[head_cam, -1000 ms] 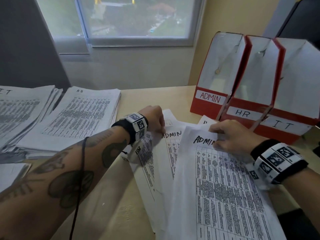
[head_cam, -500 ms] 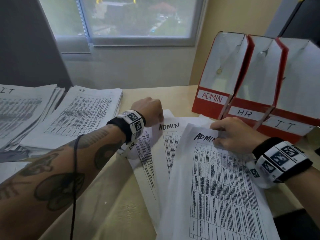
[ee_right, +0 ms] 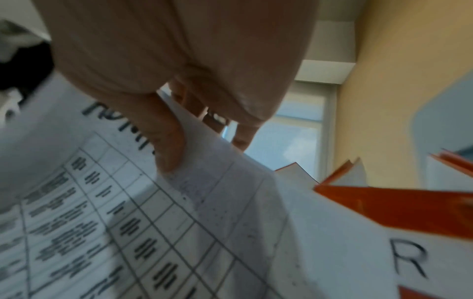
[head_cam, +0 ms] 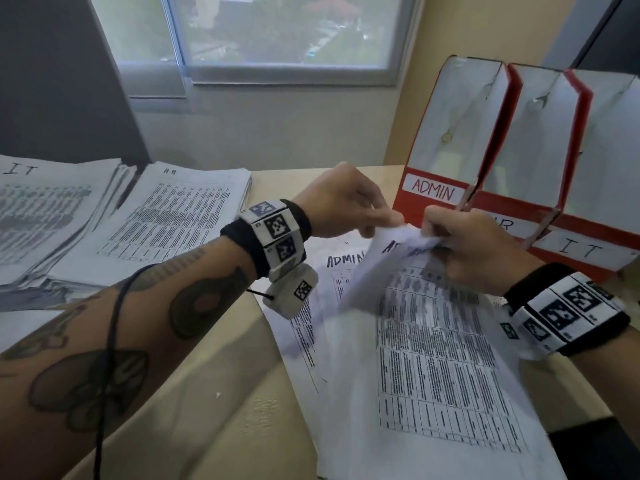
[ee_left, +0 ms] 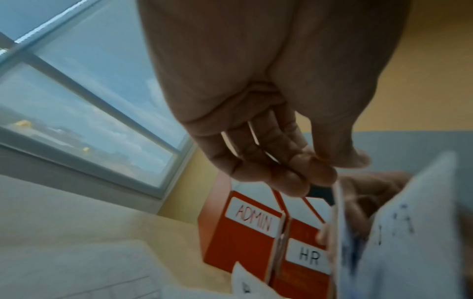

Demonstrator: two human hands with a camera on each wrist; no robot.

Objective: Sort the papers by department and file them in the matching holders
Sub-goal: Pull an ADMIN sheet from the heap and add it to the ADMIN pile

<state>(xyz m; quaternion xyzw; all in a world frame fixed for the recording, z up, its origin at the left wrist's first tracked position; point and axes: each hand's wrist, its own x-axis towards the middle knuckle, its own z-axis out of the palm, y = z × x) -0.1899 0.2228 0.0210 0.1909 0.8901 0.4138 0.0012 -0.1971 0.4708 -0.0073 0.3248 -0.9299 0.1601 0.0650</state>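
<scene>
Several printed ADMIN papers [head_cam: 433, 341] lie fanned on the desk in front of me. My right hand [head_cam: 436, 237] grips their top edge and holds it crumpled off the desk, thumb on the printed side [ee_right: 128, 222]. My left hand [head_cam: 384, 220] meets that raised edge from the left, and thumb and fingertips [ee_left: 327, 176] close on it. One more ADMIN sheet [head_cam: 343, 261] stays flat underneath. Red holders stand just behind the hands: ADMIN holder [head_cam: 460, 126], HR holder [head_cam: 533, 150] with its label partly hidden, and IT holder [head_cam: 609, 161].
An IT paper stack [head_cam: 45, 209] and an HR paper stack [head_cam: 173, 216] lie at the far left of the beige desk [head_cam: 207, 410]. The window wall runs behind the desk. A cable hangs along my left forearm.
Both hands have come up off the desk. The right hand has lifted the top of the ADMIN papers, and the left hand has moved right to meet that edge.
</scene>
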